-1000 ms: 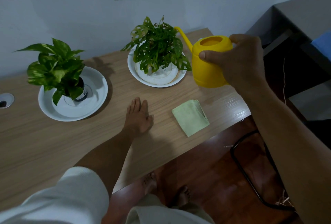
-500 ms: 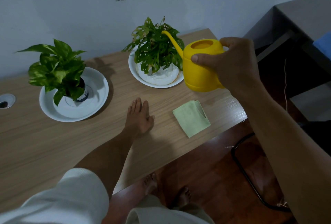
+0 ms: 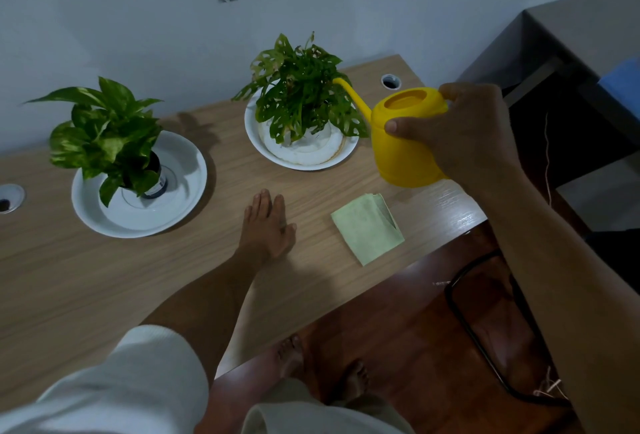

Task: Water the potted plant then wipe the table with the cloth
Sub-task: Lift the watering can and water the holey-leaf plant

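Note:
My right hand [image 3: 464,132] grips a yellow watering can [image 3: 403,149] above the table's right end, its spout reaching into the leaves of the potted plant [image 3: 301,94] on a white dish [image 3: 304,159]. My left hand [image 3: 266,225] lies flat on the wooden table [image 3: 104,281], fingers together, holding nothing. A folded light green cloth [image 3: 367,229] lies on the table just right of my left hand, near the front edge.
A second leafy plant [image 3: 104,135] stands in a white dish [image 3: 138,198] at the left. Cable holes sit at the far left [image 3: 8,198] and back right [image 3: 390,81]. A grey desk [image 3: 571,38] stands to the right; a black cable [image 3: 478,329] and my bare feet are on the floor.
My right hand has swung the watering can left toward the right plant, then drawn it slightly back right, with the spout still at the leaves. My left hand has stayed put.

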Available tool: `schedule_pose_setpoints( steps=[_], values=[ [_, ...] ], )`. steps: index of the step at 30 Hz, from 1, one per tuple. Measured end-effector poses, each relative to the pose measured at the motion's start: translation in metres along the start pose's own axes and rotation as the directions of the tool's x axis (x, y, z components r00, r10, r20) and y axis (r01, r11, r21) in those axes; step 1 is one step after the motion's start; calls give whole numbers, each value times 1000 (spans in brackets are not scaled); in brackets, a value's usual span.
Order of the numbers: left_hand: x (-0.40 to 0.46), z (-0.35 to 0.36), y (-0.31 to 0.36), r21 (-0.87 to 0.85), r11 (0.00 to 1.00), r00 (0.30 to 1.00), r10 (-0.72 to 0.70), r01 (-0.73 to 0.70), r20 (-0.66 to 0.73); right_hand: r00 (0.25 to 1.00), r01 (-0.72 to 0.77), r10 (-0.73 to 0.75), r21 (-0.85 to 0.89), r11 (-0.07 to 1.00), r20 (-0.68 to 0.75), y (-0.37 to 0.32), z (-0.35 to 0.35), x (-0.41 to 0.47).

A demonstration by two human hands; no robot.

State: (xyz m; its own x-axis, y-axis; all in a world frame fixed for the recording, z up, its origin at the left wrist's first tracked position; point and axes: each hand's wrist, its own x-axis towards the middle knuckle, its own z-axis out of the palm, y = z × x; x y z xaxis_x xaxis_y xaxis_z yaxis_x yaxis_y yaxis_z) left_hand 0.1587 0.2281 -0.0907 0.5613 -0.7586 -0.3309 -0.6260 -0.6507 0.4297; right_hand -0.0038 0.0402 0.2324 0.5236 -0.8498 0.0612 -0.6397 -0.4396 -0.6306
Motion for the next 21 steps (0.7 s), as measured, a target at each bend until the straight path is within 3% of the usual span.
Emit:
schedule_pose_setpoints(
  steps=[10, 21],
  values=[
    [1, -2, 0, 1, 1000, 1000, -11, 11, 22, 993, 60, -56, 36, 998, -108, -8, 6, 6],
    [0, 1, -2, -14, 1000, 1000, 5, -5, -15, 992, 122, -122, -2, 993, -34, -7, 14, 8]
  ],
)
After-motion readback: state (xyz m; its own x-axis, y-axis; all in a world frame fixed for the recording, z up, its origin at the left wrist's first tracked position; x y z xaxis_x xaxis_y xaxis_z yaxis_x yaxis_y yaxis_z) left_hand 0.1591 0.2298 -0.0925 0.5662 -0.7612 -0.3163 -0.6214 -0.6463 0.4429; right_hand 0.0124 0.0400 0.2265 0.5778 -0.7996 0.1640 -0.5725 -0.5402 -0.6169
